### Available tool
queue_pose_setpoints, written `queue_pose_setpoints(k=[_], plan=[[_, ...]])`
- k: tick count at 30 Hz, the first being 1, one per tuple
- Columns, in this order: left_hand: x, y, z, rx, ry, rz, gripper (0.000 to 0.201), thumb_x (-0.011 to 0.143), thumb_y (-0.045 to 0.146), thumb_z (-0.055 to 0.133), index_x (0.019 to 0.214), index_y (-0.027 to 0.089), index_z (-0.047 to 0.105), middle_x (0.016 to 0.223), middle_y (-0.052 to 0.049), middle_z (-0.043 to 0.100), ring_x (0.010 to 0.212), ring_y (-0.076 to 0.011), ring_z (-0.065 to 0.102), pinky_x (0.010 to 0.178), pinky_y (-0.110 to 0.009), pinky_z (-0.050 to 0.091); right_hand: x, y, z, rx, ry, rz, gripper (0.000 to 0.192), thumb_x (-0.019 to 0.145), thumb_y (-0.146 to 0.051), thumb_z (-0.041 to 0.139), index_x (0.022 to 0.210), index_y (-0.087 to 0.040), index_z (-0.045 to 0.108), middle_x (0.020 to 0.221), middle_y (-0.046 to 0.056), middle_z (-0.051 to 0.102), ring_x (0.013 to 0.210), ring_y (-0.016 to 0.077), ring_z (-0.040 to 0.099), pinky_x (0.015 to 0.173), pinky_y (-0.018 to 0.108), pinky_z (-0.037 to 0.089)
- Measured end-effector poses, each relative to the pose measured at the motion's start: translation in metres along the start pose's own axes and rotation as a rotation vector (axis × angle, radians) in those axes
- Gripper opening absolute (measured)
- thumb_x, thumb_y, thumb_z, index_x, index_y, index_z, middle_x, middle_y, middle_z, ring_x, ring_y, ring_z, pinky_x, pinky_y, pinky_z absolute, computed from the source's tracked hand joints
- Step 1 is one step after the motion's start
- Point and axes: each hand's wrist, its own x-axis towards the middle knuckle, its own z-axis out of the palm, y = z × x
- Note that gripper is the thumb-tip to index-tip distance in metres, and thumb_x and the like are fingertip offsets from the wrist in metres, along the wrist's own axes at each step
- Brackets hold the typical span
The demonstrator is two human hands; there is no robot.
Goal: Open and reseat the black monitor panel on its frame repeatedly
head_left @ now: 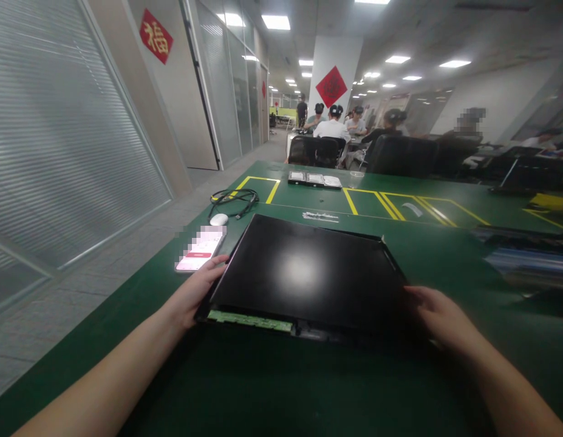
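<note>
Both hands hold the black screen panel (308, 273) by its near corners, left hand (197, 294) and right hand (438, 318); even edge grips avoid flexing it over the table (263, 388).

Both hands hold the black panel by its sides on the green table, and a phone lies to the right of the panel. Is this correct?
Not quite. The head view shows the phone to the left of the black panel, near the left hand. The rest holds: the left hand and the right hand hold the panel by its sides on the green table.
</note>
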Motion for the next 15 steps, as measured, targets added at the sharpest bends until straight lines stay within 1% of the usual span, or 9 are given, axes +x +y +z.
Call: queue_pose_setpoints(k=[4, 7, 9, 11, 15], plan=[[0.0, -0.002, -0.004, 0.03, 0.003, 0.012, 0.053, 0.071, 0.004, 0.076, 0.112, 0.027, 0.053, 0.056, 0.004, 0.069, 0.041, -0.0232, 0.069, 0.038, -0.03, 0.056, 0.002, 0.003, 0.0, -0.03, 0.029, -0.006, 0.05, 0.065, -0.018, 0.056, 0.112, -0.021, 0.075, 0.097, 0.01, 0.073, 0.083, 0.0231, 0.07, 0.074, 0.035, 0.054], [-0.003, -0.002, -0.004, 0.059, -0.001, 0.019, 0.063, 0.061, 0.005, 0.084, 0.112, 0.028, 0.055, 0.058, 0.004, 0.071, 0.042, -0.0232, 0.069, 0.039, -0.03, 0.055, 0.003, 0.006, 0.001, -0.021, 0.026, -0.026, 0.05, 0.065, -0.019, 0.056, 0.112, -0.021, 0.074, 0.095, 0.009, 0.073, 0.081, 0.0223, 0.07, 0.073, 0.034, 0.054], [-0.005, -0.001, -0.004, 0.077, -0.01, 0.03, 0.061, 0.058, 0.006, 0.087, 0.109, 0.026, 0.059, 0.063, 0.003, 0.075, 0.047, -0.0225, 0.071, 0.043, -0.03, 0.057, 0.003, 0.007, 0.001, -0.03, 0.026, -0.041, 0.05, 0.066, -0.019, 0.055, 0.112, -0.02, 0.074, 0.094, 0.009, 0.073, 0.081, 0.0222, 0.07, 0.073, 0.033, 0.054], [-0.007, 0.0, -0.003, 0.096, -0.022, 0.043, 0.053, 0.056, 0.008, 0.087, 0.102, 0.022, 0.065, 0.067, 0.0, 0.077, 0.052, -0.0217, 0.073, 0.048, -0.028, 0.058, 0.003, 0.005, 0.001, -0.06, 0.018, -0.045, 0.05, 0.068, -0.019, 0.054, 0.114, -0.02, 0.073, 0.096, 0.009, 0.073, 0.082, 0.0223, 0.07, 0.073, 0.033, 0.054], [-0.009, 0.002, -0.003, 0.137, -0.038, 0.049, 0.039, 0.053, 0.008, 0.087, 0.087, 0.018, 0.071, 0.068, -0.003, 0.079, 0.054, -0.0202, 0.073, 0.049, -0.025, 0.057, 0.0, -0.004, -0.001, -0.164, 0.006, -0.049, 0.05, 0.071, -0.017, 0.05, 0.115, -0.017, 0.073, 0.106, 0.013, 0.072, 0.091, 0.0247, 0.071, 0.081, 0.035, 0.055]])
